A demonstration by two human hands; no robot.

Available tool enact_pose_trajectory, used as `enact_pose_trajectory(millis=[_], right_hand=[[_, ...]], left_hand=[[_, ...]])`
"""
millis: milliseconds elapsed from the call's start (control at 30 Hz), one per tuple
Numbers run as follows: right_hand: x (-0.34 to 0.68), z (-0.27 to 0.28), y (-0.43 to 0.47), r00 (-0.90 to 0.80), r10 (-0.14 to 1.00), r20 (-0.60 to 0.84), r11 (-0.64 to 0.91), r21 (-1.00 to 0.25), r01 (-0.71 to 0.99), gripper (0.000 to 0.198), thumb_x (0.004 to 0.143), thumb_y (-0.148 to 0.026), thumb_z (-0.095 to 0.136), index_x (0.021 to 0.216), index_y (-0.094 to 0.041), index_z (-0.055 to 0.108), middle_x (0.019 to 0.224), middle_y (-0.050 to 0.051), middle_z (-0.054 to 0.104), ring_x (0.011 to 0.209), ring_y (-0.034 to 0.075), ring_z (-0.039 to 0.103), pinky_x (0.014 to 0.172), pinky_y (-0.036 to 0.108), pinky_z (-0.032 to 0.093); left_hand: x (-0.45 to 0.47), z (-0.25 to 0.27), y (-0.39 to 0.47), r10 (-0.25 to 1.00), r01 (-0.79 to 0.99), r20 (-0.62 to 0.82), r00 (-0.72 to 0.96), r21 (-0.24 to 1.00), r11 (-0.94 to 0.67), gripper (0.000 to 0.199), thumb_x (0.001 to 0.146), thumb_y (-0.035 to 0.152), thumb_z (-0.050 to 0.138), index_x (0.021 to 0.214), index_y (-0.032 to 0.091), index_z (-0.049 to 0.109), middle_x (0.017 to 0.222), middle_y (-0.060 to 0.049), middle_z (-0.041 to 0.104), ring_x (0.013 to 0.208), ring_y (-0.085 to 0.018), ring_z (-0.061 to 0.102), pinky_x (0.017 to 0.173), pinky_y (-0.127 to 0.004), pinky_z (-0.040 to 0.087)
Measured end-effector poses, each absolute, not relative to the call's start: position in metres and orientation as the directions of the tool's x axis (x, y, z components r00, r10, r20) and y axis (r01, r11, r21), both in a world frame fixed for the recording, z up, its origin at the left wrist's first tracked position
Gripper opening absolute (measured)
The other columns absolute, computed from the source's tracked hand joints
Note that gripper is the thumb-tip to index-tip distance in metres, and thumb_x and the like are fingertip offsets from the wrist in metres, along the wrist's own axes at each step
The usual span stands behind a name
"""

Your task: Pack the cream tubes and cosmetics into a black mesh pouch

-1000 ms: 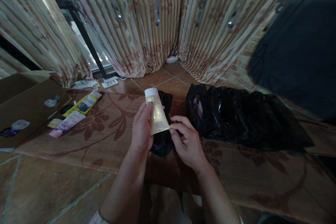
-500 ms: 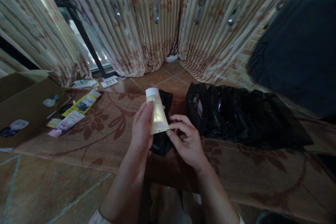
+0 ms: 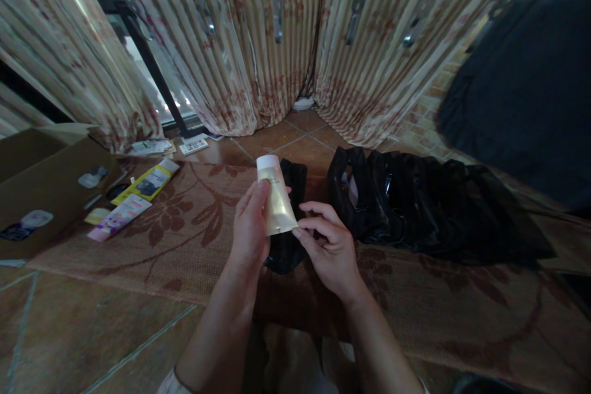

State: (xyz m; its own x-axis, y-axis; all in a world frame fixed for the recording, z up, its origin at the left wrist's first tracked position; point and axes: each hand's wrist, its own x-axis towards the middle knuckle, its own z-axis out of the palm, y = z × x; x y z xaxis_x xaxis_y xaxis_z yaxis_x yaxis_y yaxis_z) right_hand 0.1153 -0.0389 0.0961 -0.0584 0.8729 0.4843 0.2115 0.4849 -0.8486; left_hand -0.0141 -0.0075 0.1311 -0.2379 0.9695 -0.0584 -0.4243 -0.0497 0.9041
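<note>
A pale gold squeeze tube (image 3: pixel 279 206) with a white cap is tilted up in front of me, cap end away. My left hand (image 3: pixel 250 225) is wrapped round its left side, thumb on the front. With thumb and a finger, my right hand (image 3: pixel 330 243) pinches the lower right corner of the tube's flat end; its other fingers are loosely bent. Behind and below the tube lies a small black pouch (image 3: pixel 295 252), partly hidden by the tube and my hands.
A row of black bags (image 3: pixel 415 203) stands to the right on the patterned brown cloth (image 3: pixel 198 258). At left are a cardboard box (image 3: pixel 60 178), a yellow packet (image 3: pixel 150 181) and a pink and white tube (image 3: pixel 119 217). Striped curtains (image 3: pixel 231 68) hang behind.
The tube has turned very slightly in my hands, which stay in nearly the same place. The whole view has shifted a little; nothing was let go.
</note>
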Motion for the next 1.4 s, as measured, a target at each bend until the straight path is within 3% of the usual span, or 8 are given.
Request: enact_pose_trajectory(millis=[233, 733, 900, 1400], right_hand=[[0.1153, 0.094, -0.0396, -0.029, 0.862, 0.506, 0.499, -0.835, 0.233, 0.009, 0.087, -0.02, 0.063, 0.087, -0.024, 0.071, 0.114, 0.007, 0.06, 0.098, 0.019, 0.062, 0.075, 0.031, 0.054], [0.1084, 0.0968, -0.0432, 0.019, 0.803, 0.596, 0.553, -0.756, 0.351, 0.014, 0.087, -0.016, 0.063, 0.096, -0.024, 0.071, 0.101, 0.005, 0.065, 0.088, 0.016, 0.064, 0.075, 0.028, 0.055], [0.1092, 0.0928, -0.0424, -0.052, 0.746, 0.663, 0.638, -0.692, 0.338, 0.024, 0.09, -0.012, 0.057, 0.103, -0.026, 0.071, 0.105, 0.005, 0.063, 0.09, 0.014, 0.064, 0.075, 0.028, 0.055], [0.1124, 0.1013, -0.0417, -0.134, 0.785, 0.605, 0.595, -0.677, 0.434, 0.012, 0.092, -0.015, 0.055, 0.093, -0.02, 0.066, 0.103, 0.006, 0.064, 0.093, 0.015, 0.064, 0.083, 0.028, 0.053]], left_hand=[[-0.0142, 0.1329, -0.0079, 0.968, -0.413, -0.064, -0.244, 0.909, -0.044, 0.04, 0.076, 0.05, 0.063, 0.09, 0.013, 0.07, 0.084, -0.008, 0.073, 0.069, -0.017, 0.064, 0.061, -0.027, 0.046], [-0.0154, 0.1321, -0.0056, 0.956, -0.439, -0.135, -0.262, 0.898, 0.006, 0.045, 0.075, 0.052, 0.063, 0.088, 0.011, 0.071, 0.077, -0.009, 0.072, 0.067, -0.018, 0.064, 0.056, -0.026, 0.045], [-0.0169, 0.1297, -0.0042, 0.952, -0.439, -0.169, -0.253, 0.897, 0.043, 0.046, 0.073, 0.052, 0.063, 0.088, 0.009, 0.071, 0.08, -0.01, 0.072, 0.069, -0.019, 0.065, 0.058, -0.026, 0.047], [-0.0143, 0.1262, -0.0033, 0.949, -0.472, -0.136, -0.285, 0.881, -0.015, 0.044, 0.073, 0.049, 0.065, 0.093, 0.01, 0.069, 0.081, -0.009, 0.072, 0.074, -0.02, 0.066, 0.065, -0.027, 0.049]])
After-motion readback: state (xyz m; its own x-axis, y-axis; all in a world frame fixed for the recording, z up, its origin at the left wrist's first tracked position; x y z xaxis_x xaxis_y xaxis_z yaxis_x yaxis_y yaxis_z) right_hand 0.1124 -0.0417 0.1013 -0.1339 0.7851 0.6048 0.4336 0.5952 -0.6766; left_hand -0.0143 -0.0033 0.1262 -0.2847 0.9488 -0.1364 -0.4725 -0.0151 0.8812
